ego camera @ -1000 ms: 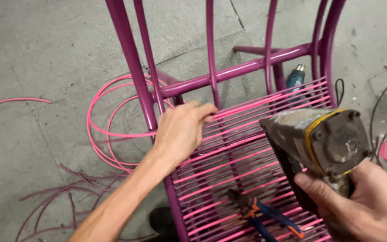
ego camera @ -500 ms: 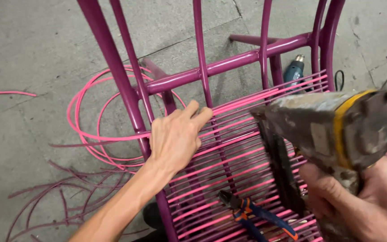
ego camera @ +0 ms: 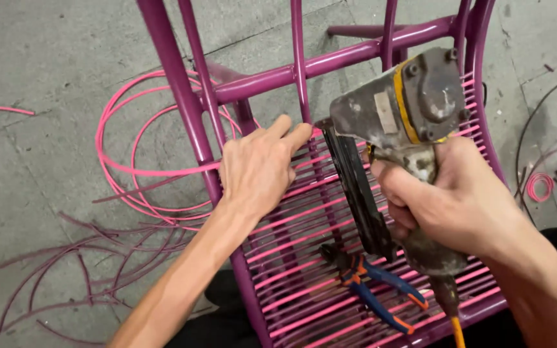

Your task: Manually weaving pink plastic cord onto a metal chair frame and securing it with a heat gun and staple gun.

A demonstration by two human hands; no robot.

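Your right hand [ego camera: 459,200] grips the staple gun [ego camera: 394,129], fingers wrapped tight, over the magenta chair frame [ego camera: 330,61]; its tip seems near your left hand [ego camera: 256,171], fingers together, pressing the pink cords [ego camera: 304,219]. Pliers [ego camera: 372,283] rest below.

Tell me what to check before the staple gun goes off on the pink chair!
1. Right hand has a full grip on the staple gun: ok.
2. Gun's nose sits against the pink cords near the back bar of the chair frame: cannot tell, the tip is hidden behind the gun body.
3. Left hand holds the cords flat: ok.
4. Left fingertips out of the nose's way: not ok, they lie right beside it.
5. Pliers on the seat away from the stapling spot: ok.
6. Orange hose hanging free under the handle: ok.
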